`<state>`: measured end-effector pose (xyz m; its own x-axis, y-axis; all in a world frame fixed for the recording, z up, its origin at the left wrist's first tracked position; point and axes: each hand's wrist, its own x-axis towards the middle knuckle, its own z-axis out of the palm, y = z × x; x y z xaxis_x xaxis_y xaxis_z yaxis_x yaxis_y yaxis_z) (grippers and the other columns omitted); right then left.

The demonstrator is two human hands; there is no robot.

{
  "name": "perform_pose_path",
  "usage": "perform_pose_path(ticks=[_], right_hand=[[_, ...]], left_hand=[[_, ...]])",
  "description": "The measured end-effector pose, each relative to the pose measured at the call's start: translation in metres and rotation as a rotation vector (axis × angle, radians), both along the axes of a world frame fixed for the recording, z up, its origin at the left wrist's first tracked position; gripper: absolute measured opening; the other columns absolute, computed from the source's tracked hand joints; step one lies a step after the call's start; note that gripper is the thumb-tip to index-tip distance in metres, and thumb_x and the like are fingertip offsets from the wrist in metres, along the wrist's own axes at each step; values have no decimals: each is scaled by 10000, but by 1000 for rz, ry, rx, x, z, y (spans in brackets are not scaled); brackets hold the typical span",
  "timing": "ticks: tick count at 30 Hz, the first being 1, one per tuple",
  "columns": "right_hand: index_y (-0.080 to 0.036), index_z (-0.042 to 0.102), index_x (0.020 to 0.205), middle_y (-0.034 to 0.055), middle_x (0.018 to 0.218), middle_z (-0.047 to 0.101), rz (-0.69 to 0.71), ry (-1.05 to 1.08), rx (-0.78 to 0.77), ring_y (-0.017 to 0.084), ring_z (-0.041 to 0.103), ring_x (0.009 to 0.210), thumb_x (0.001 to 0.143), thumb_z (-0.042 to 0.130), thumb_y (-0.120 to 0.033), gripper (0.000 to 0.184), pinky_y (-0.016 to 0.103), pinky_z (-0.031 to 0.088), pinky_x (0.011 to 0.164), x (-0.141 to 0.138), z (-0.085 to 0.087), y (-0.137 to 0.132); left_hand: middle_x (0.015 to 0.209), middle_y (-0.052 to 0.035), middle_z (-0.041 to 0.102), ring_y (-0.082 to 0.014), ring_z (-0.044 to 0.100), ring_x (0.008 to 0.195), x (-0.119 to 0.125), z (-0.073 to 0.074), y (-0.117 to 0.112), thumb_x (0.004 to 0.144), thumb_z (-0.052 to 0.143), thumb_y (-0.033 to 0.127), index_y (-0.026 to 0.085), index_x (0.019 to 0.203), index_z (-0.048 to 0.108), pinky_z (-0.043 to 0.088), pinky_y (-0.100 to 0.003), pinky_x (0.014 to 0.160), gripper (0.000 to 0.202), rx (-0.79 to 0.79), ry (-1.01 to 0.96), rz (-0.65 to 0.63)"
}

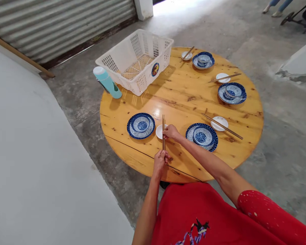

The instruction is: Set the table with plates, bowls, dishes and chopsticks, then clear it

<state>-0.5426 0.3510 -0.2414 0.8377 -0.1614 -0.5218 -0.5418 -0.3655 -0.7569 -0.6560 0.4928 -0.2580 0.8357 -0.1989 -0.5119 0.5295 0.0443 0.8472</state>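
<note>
A pair of wooden chopsticks (163,121) lies across a small white dish (159,131) near the front edge of the round wooden table (178,92). My left hand (160,161) is closed around their near end. My right hand (170,132) pinches them at the middle, over the dish. A blue patterned plate with a bowl on it (141,125) sits just left of the dish. Another blue plate and bowl (202,136) sits to the right of my right hand.
A white plastic basket (135,61) and a teal bottle (107,83) stand at the table's far left. Three more settings of blue plate, white dish and chopsticks (223,126) ring the right and far side. A person's feet (271,12) show at top right.
</note>
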Motion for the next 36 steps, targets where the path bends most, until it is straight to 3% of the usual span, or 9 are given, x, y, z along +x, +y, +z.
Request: perform_pose_path(ticks=[7,12,17,21,25,29,33,36], right_hand=[[-102,747,778,123,789,759,92,-43,-238,200,713,797,775,591,-150,163,216,468,677,-6,19,-3],[-83,746,954,187,1005,753,207,-131,-453,239,696,959,845,545,-264,292,250,449,753,-17,23,-10],[-110,723,1056,135,971,766,161,-195,-438,225,702,932,862,535,-256,308,252,444,761,-38,31,-20],[-126,720,1040,77,872,771,76,-221,-347,178,710,791,872,530,-235,277,227,454,710,-58,43,-34],[-134,722,1009,50,819,763,-105,-280,-326,141,687,625,868,519,-220,261,221,470,657,-77,50,-69],[-138,726,994,53,828,763,-333,-337,-422,148,676,585,870,505,-267,284,241,488,643,-93,48,-130],[-124,741,951,80,802,760,-446,-280,-593,171,673,580,851,511,-285,299,275,497,675,-111,37,-188],[-122,745,930,88,776,756,-477,-232,-657,189,683,599,830,526,-274,285,288,500,698,-127,28,-211]], left_hand=[[671,-7,655,-65,421,433,1,0,4,765,634,539,148,838,590,275,-204,425,399,22,-13,-25],[709,-13,669,-63,438,461,3,2,4,793,633,536,144,875,606,284,-196,443,402,30,-12,-66],[738,-28,678,-67,452,469,2,2,5,796,631,578,145,894,607,283,-195,442,445,57,-5,-68],[751,-30,680,-64,451,462,3,-1,6,793,627,609,147,898,605,274,-193,432,475,61,-8,-67],[767,-35,683,-61,464,462,4,-1,8,777,634,640,145,895,604,294,-194,438,509,61,-10,-77],[775,-40,681,-63,474,463,6,0,9,764,631,668,144,906,609,310,-199,438,543,79,-29,-78],[760,-32,668,-62,465,454,7,3,9,780,615,649,142,898,608,301,-200,427,521,79,-35,-77],[764,-27,665,-57,466,458,7,3,10,809,594,615,140,914,611,304,-194,432,486,86,-38,-82]])
